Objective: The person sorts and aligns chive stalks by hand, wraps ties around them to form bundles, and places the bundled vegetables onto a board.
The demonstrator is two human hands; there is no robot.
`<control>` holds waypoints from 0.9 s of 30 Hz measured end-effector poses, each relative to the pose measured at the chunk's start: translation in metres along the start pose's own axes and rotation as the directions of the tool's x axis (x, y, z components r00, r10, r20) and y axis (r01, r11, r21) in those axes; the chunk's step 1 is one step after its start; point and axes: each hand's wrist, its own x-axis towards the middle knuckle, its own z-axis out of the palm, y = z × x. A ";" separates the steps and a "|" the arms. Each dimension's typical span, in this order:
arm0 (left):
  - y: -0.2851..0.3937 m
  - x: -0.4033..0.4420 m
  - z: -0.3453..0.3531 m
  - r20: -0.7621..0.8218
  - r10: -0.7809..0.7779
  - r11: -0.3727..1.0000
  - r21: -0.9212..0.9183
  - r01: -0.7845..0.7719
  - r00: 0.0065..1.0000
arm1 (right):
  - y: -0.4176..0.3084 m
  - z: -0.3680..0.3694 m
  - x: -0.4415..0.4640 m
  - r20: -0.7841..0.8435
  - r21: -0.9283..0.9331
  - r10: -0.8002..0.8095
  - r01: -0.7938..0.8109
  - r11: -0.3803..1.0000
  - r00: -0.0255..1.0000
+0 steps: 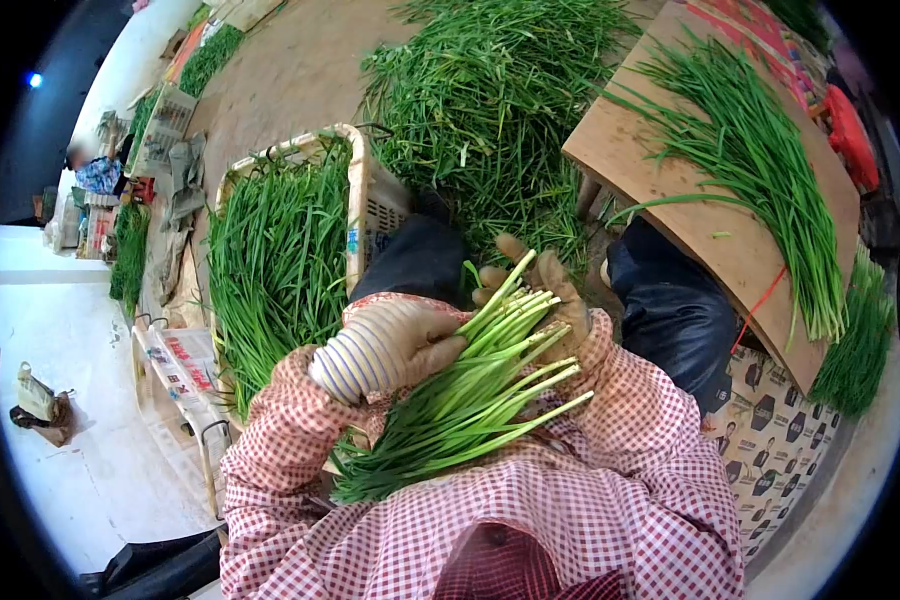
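A bunch of garlic chives [460, 410] lies slantwise in front of my body, its pale cut ends up to the right and its green leaves down to the left. My left hand [395, 345], in a pale glove with a striped cuff, is closed over the upper side of the bunch. Behind the pale stem ends, my right hand [565, 300], in a soiled glove, curls its fingers around the stalks. Stems partly cover that palm. Several stalks fan out loosely below it.
A white plastic basket [358, 190] full of chives stands left of my legs. Ahead lies a large chive heap [490, 100]. The wooden board [660, 170] on the right carries more chives [770, 190] and a red strip [760, 305]. Another person [100, 172] is far left.
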 end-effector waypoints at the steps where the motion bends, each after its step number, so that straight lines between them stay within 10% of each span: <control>1: -0.003 0.002 -0.006 0.082 -0.014 0.998 -0.067 0.020 0.997 | 0.000 0.002 -0.003 -0.076 -0.013 -0.007 0.006 1.000 0.997; 3: -0.017 -0.004 0.006 0.006 -0.048 0.909 -0.414 0.047 0.999 | 0.003 0.003 -0.004 -0.039 -0.013 -0.035 0.035 0.999 0.999; 5: -0.056 -0.003 0.026 -0.096 -0.004 0.484 -0.871 -0.082 0.995 | 0.002 0.000 -0.002 0.028 0.007 -0.048 0.047 0.999 0.998; 8: -0.068 0.008 0.067 -0.052 0.206 0.231 -0.968 -0.100 0.977 | 0.000 0.001 -0.005 0.052 0.006 -0.036 0.036 0.999 0.998; 9: -0.067 0.009 0.071 0.115 0.287 0.460 -0.888 -0.032 0.951 | 0.001 -0.001 -0.003 0.097 0.011 -0.023 0.022 1.000 0.995; 10: -0.053 0.007 0.087 0.196 0.372 0.279 -0.956 0.093 0.907 | 0.000 0.000 -0.003 0.094 0.013 -0.017 0.015 1.000 0.995; 12: -0.033 -0.001 0.102 0.184 0.286 0.061 -0.983 0.173 0.940 | -0.007 0.008 -0.005 0.014 -0.097 0.110 -0.108 0.989 0.994; 16: -0.018 -0.018 0.113 0.033 0.095 0.134 -0.991 0.020 0.995 | -0.052 0.026 -0.010 -0.321 -0.542 -0.071 -0.122 0.832 0.945; 19: -0.010 -0.030 0.120 -0.028 -0.132 0.165 -0.986 -0.006 0.991 | -0.072 0.044 -0.017 -0.300 -0.842 -0.339 -0.080 0.534 0.892; 21: -0.009 -0.031 0.124 -0.019 -0.167 0.132 -0.991 0.003 0.986 | -0.059 0.071 -0.022 0.048 -0.999 -0.260 0.049 0.000 0.965; 24: 0.001 -0.029 0.120 0.001 -0.184 0.043 -0.999 0.009 0.983 | -0.027 0.085 -0.022 0.074 -0.780 -0.108 -0.010 -0.626 0.991; 27: 0.006 -0.032 0.121 -0.038 -0.262 0.060 -0.998 -0.023 0.964 | -0.011 0.068 -0.017 -0.037 -0.696 -0.178 -0.153 -0.702 0.983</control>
